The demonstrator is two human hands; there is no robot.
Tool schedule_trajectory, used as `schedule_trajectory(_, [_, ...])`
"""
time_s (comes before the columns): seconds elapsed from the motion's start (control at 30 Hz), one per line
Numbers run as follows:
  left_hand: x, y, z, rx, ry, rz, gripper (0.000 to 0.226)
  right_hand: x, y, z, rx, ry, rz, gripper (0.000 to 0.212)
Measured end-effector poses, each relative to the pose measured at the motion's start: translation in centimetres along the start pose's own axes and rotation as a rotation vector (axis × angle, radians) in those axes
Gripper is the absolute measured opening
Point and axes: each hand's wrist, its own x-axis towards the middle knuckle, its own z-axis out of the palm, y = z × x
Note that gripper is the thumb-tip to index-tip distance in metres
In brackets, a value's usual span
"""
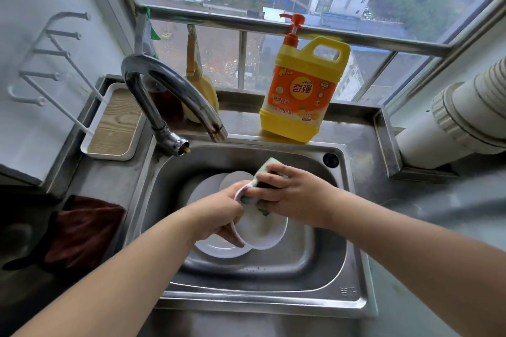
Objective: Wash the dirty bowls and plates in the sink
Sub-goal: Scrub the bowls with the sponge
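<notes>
Steel sink [325,279] under a window, a soap jug [298,90] on its back ledge. Over the basin, the left hand [219,216] grips a tilted bowl [262,230] by its rim, fingers curled round it. The right hand [290,197] clutches a sponge [262,172] against the bowl's upper edge, hiding most of it. Plates [216,250] lie beneath, largely covered; how many I cannot tell.
</notes>
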Motion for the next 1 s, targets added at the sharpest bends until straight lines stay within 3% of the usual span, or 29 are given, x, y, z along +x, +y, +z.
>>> schedule_trajectory(0.13, [0.9,-0.9,0.7,-0.195,0.160,0.137,0.077,0.3,-5.4,0.0,0.307,-0.216,0.654,0.044])
schedule_trajectory(0.2, [1.5,-1.7,1.9,-0.279,0.215,0.163,0.072,2.0,-8.1,-1.6,0.614,-0.341,0.962,0.041])
schedule_trajectory(0.27, [1.6,-2.1,2.7,-0.342,0.248,0.173,0.060,3.4,-10.0,-1.9,0.880,-0.311,1.124,0.040])
schedule_trajectory(0.33, [1.4,-2.0,2.8,-0.342,0.265,0.182,0.044,3.9,-11.1,-1.2,0.911,-0.142,1.109,0.045])
schedule_trajectory(0.47, [1.2,-1.9,1.2,-0.269,0.239,0.144,0.039,2.1,-10.2,-0.7,0.739,-0.167,0.931,0.046])
schedule_trajectory(0.53, [0.8,-2.0,0.6,-0.220,0.152,0.093,0.043,0.2,-8.0,-0.6,0.399,-0.198,0.627,0.037])
schedule_trajectory(0.6, [0.3,-1.6,0.3,-0.141,0.051,0.055,0.044,-1.0,-4.7,-0.3,0.132,-0.122,0.322,0.029])
schedule_trajectory(0.67, [0.0,-0.7,0.2,-0.101,-0.004,0.052,0.043,-1.0,-1.8,-0.4,-0.067,-0.072,0.155,0.047])
schedule_trajectory(0.73, [0.2,0.1,-0.1,-0.133,0.018,0.124,0.051,-0.6,-1.0,-0.1,-0.131,-0.016,0.207,0.042])
schedule_trajectory(0.77, [0.3,0.2,-0.2,-0.175,0.052,0.171,0.055,-0.3,-1.5,0.0,-0.094,-0.018,0.325,0.037])
schedule_trajectory(0.9, [1.1,-0.5,1.4,-0.356,0.258,0.247,0.037,2.1,-7.4,-0.4,0.325,-0.176,0.878,0.037])
schedule_trajectory(1.0, [1.6,-1.8,3.2,-0.598,0.331,0.215,0.036,3.8,-10.3,-0.5,0.473,-0.233,1.064,0.046])
